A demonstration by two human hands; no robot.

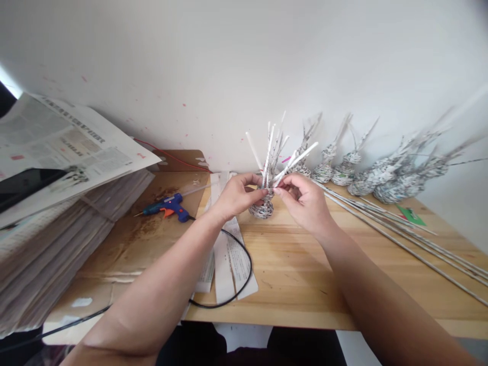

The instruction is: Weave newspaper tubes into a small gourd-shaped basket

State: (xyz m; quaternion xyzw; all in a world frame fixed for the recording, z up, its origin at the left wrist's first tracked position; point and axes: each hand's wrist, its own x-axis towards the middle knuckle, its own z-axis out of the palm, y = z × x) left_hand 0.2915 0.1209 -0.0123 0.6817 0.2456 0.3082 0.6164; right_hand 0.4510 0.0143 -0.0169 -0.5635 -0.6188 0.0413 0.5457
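A small vase woven from rolled newspaper (261, 210) stands on the wooden table, with several paper tubes sticking up and fanning out of its neck. My left hand (242, 193) is closed at the left of the neck, thumb and fingers pinching the paper weave. From the right, my right hand (301, 195) pinches a thin paper tube at the same neck, thumb against the fingers. Both sets of fingertips nearly meet in front of the neck and hide part of it.
A blue glue gun (171, 206) with a black cord (249, 254) lies on cardboard (125, 239). Newspapers are stacked (76, 223) at left, with a phone (32, 185) on top. Several woven vases (345, 170) line the wall; long paper tubes (396, 234) lie at right. Newspaper strips (224, 264) lie centrally.
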